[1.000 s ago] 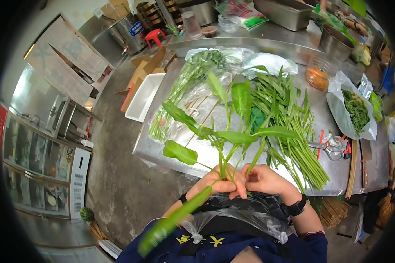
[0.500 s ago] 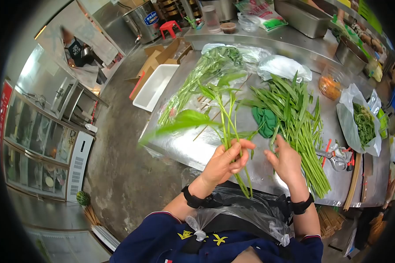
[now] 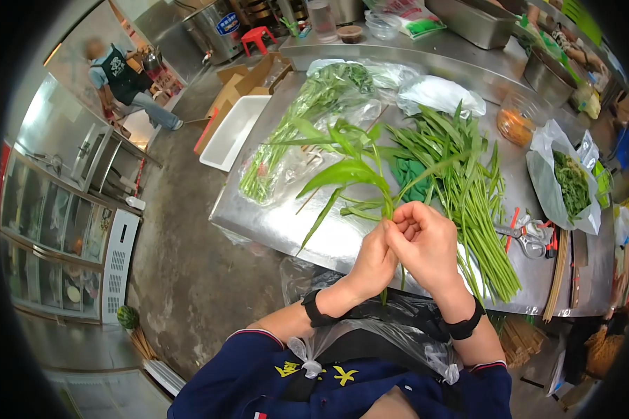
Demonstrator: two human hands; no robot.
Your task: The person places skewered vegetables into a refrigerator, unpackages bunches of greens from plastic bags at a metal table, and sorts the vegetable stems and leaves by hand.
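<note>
Holding leafy stems (image 3: 346, 172) narrowly pinched in left hand (image 3: 372, 260) and right hand (image 3: 428, 241) by the worktop (image 3: 272, 223)'s near edge, aligned lengthwise near-to-far, leaves-first toward far edge.

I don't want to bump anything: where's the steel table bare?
The steel table is bare between the green bundle in clear plastic and the near edge; a smaller patch separates the loose green stalks from the open white plastic bag. It's crowded around metal scissors and wooden sticks.

left hand (image 3: 372, 257): gripping leafy stems (image 3: 346, 172) | right hand (image 3: 426, 241): at same stems | greens pile (image 3: 472, 199): on steel table (image 3: 321, 241)
</note>
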